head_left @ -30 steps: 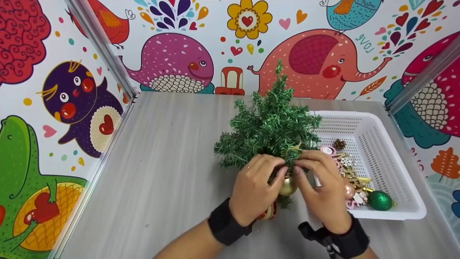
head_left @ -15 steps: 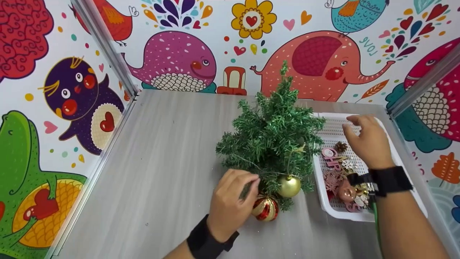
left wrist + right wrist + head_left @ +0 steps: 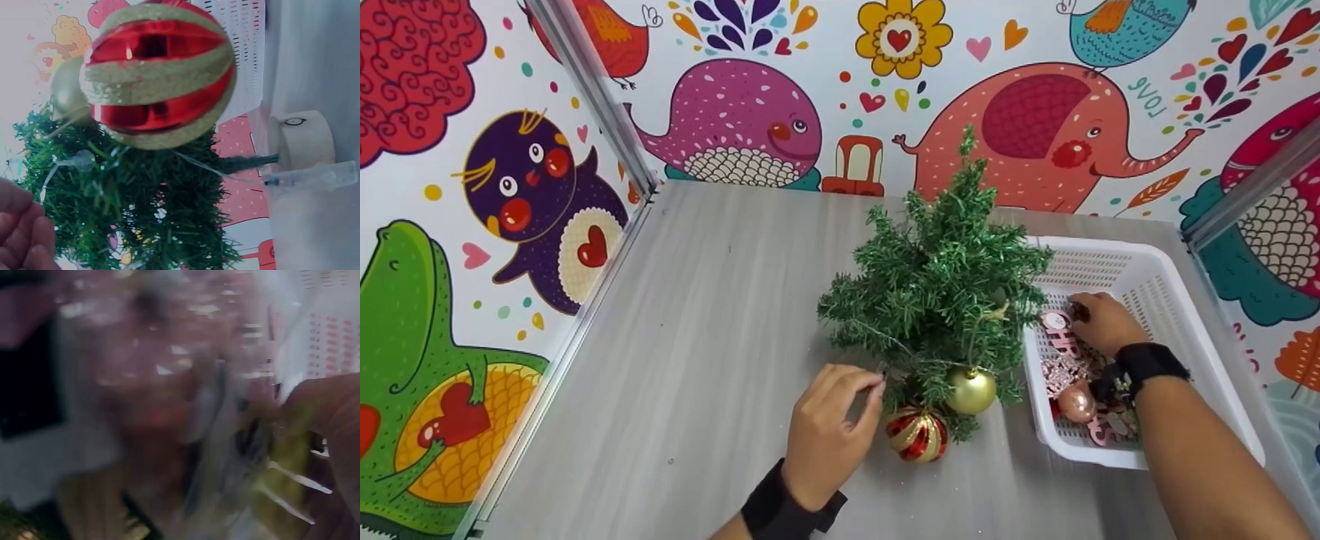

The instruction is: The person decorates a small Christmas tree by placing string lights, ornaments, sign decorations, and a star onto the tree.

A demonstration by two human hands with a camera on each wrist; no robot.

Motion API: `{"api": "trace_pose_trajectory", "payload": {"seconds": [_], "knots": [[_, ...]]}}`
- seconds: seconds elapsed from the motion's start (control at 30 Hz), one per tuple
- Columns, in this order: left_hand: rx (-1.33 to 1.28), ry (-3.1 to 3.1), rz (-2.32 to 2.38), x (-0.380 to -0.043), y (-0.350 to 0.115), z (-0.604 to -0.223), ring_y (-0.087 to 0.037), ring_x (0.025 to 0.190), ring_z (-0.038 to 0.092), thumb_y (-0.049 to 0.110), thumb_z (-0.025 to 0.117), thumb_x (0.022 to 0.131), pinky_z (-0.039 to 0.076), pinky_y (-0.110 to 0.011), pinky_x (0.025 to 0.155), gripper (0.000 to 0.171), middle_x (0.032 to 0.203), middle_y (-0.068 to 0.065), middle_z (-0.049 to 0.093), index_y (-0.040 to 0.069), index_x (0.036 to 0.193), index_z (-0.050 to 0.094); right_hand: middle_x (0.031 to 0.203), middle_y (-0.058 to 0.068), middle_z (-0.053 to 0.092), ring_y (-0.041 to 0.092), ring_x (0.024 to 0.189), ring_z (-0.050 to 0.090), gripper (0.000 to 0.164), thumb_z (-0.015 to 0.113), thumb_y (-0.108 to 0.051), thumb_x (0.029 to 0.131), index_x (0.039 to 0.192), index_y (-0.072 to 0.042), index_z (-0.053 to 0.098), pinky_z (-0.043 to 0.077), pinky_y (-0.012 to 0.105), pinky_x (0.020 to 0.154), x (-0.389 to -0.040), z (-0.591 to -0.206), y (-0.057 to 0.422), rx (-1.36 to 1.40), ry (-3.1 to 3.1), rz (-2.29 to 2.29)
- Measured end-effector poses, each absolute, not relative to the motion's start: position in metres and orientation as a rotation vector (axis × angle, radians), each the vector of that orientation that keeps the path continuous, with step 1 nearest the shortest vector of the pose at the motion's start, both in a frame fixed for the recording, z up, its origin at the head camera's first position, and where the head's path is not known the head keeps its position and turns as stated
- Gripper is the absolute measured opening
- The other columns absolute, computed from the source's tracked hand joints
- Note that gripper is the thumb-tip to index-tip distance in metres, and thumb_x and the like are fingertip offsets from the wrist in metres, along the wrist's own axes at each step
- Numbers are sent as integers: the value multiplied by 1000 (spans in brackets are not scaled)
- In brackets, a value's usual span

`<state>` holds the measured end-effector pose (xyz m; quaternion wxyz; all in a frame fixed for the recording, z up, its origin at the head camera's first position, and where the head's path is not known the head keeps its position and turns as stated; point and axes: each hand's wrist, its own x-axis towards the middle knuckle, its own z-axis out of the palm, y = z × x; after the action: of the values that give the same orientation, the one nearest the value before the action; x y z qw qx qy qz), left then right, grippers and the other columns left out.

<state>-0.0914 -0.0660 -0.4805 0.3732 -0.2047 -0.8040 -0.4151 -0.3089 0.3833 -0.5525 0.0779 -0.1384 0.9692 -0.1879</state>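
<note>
My left hand (image 3: pixel 834 431) hovers at the left of a small green tinsel tree (image 3: pixel 937 277), its fingers loosely bent. In the left wrist view its fingers (image 3: pixel 25 230) show nothing between them. A gold ball ornament (image 3: pixel 971 390) hangs from a front branch, and below it hangs a red-and-gold striped ball ornament (image 3: pixel 917 434). My right hand (image 3: pixel 1110 324) reaches into a white basket (image 3: pixel 1177 300), fingers and thumb round a small brown pine cone (image 3: pixel 1079 310), which they mostly cover. The right wrist view is blurred.
In the basket lie pink letter decorations (image 3: pixel 1063 335), a pink glittery snowflake (image 3: pixel 1063 375) and a rose-coloured ball (image 3: pixel 1076 403). A thin light string with a clear plastic case (image 3: pixel 315 175) hangs by the tree's pale round base (image 3: pixel 306 140). Printed panels (image 3: pixel 735 120) wall the table.
My right hand has left the gold ball, crossed to the basket and come down onto the pine cone. My left hand has drawn back leftward from the ball, which hangs on the tree.
</note>
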Motion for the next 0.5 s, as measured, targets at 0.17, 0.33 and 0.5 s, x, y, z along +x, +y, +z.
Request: {"api": "trace_pose_trajectory", "payload": {"seconds": [0.17, 0.33, 0.5], "knots": [[-515, -2084, -1071, -91, -67, -481, -17, 89, 68, -3, 80, 88, 57, -27, 81, 20, 97, -3, 71, 8, 103, 72, 113, 38, 59, 51, 101, 60, 43, 65, -4, 93, 130, 16, 52, 47, 64, 87, -310, -554, 382, -361, 2911, -646], [-517, -2088, -1072, -91, -67, -482, -17, 89, 67, 1, 78, 93, 56, -26, 80, 13, 98, -3, 71, 8, 103, 73, 118, 39, 49, 46, 94, 57, 52, 68, -14, 96, 135, 14, 48, 47, 62, 83, -306, -546, 380, -204, 2925, -634], [-514, -2104, -1064, -89, -68, -484, -15, 93, 65, 3, 77, 96, 52, -22, 83, 13, 102, -2, 70, 9, 107, 73, 114, 36, 49, 43, 89, 56, 39, 63, -13, 99, 123, 15, 55, 46, 57, 78, -296, -519, 369, -163, 3029, -713]]}}
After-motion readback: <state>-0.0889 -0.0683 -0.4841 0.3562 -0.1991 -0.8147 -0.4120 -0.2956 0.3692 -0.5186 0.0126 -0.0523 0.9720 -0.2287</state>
